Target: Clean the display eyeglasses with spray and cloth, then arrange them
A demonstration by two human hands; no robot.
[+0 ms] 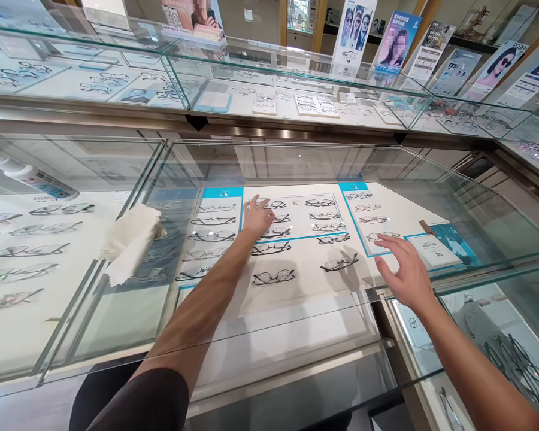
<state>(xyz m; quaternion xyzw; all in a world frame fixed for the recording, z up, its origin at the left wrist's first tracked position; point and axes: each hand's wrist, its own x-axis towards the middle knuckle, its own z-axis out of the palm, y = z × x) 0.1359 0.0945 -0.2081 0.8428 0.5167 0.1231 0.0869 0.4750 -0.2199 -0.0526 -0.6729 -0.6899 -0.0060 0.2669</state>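
Inside the glass display case, my left hand (257,216) is over the upper end of a column of eyeglasses (276,232), its fingers spread and curved beside the top pair. Whether a fingertip touches that frame cannot be made out. My right hand (402,269) hovers with fingers apart near the right column of glasses (374,219), holding nothing. Between the hands lies another column, its lowest pair (340,262) set at a tilt. A round-lensed pair (273,276) rests at the front of the white panel (305,269).
A cream cloth (132,239) and a white spray bottle (38,179) lie on the glass at left. A white card box (433,250) sits at right. Glass edges (296,312) run below my forearms. More showcases (260,129) and upright posters (353,36) stand behind.
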